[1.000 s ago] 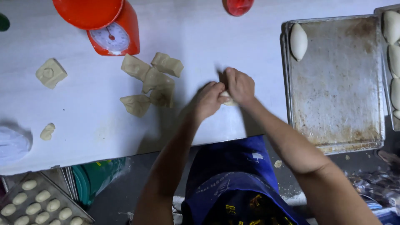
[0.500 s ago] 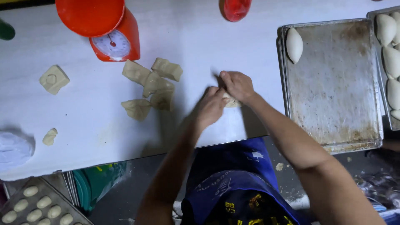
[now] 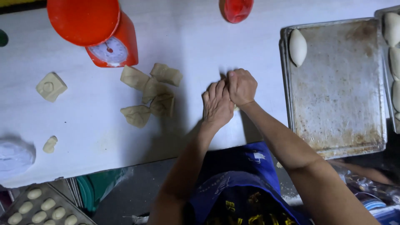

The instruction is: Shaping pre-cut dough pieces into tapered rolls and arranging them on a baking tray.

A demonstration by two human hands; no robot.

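My left hand [image 3: 216, 104] and my right hand [image 3: 241, 86] press side by side on the white table [image 3: 187, 46], closed over a piece of dough of which only a pale sliver [image 3: 236, 108] shows under them. A heap of several cut dough pieces [image 3: 151, 92] lies just left of my left hand. A worn metal baking tray [image 3: 341, 104] sits to the right of my right hand, with one shaped oval dough piece [image 3: 297, 47] in its far left corner.
A red kitchen scale [image 3: 106, 35] stands at the back left. A square dough block [image 3: 51, 86] and a small dough scrap [image 3: 50, 144] lie far left. A red container [image 3: 236, 9] stands at the back. A second tray with shaped dough [image 3: 392, 54] sits far right; another filled tray [image 3: 41, 206] is below the table.
My two hands have stayed on the same dough piece, drawing closer together and working it slightly. Nothing else on the table has moved.
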